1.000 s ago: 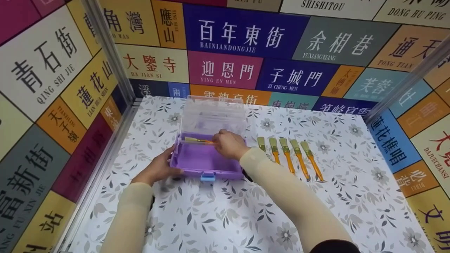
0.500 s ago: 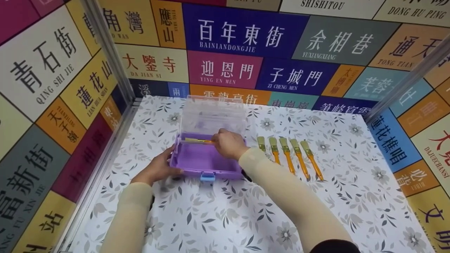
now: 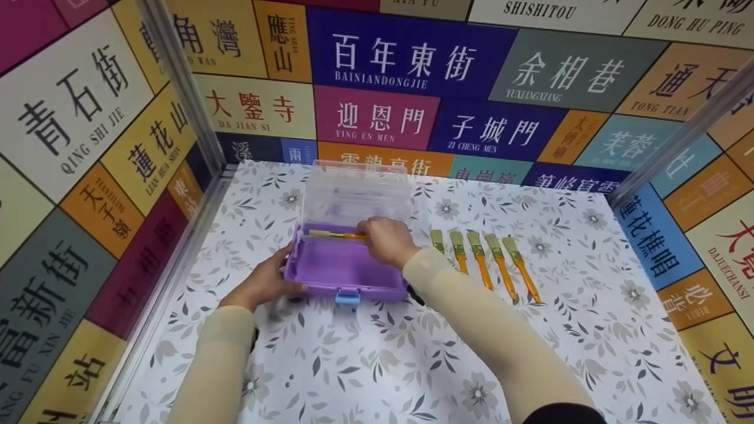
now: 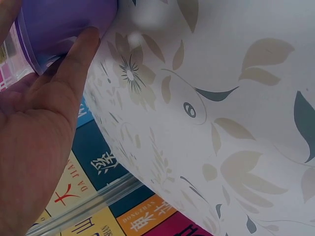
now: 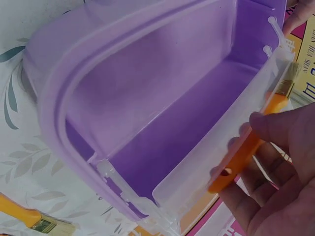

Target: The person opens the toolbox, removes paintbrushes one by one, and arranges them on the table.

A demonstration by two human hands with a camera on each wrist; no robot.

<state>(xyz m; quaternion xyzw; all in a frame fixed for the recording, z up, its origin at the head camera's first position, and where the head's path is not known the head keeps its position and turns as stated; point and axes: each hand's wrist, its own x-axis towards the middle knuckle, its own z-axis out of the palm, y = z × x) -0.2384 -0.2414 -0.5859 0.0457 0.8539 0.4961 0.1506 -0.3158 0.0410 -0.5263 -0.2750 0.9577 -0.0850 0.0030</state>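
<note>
In the head view a purple plastic box (image 3: 347, 292) stands on the table with its clear lid (image 3: 359, 191) raised at the back. My left hand (image 3: 268, 280) grips the box's left side; in the left wrist view the thumb (image 4: 83, 49) lies along the outer wall. My right hand (image 3: 386, 238) is over the box's back right, pinching the orange handle (image 5: 246, 152) of a flat paintbrush (image 3: 321, 233) between thumb and fingers. The brush lies sideways along a translucent hinged tray (image 5: 211, 137) at the box's back, bristles pointing left.
Several more paintbrushes (image 3: 500, 265) with orange handles lie in a row right of the box, one partly hidden by my right arm. A blue latch (image 3: 347, 296) is on the box's front. The floral-covered table (image 3: 365, 365) is bounded by lettered wall panels (image 3: 377, 115).
My right hand has shifted slightly right, and the brush now shows more plainly along the back of the box. The left hand keeps its place on the box.
</note>
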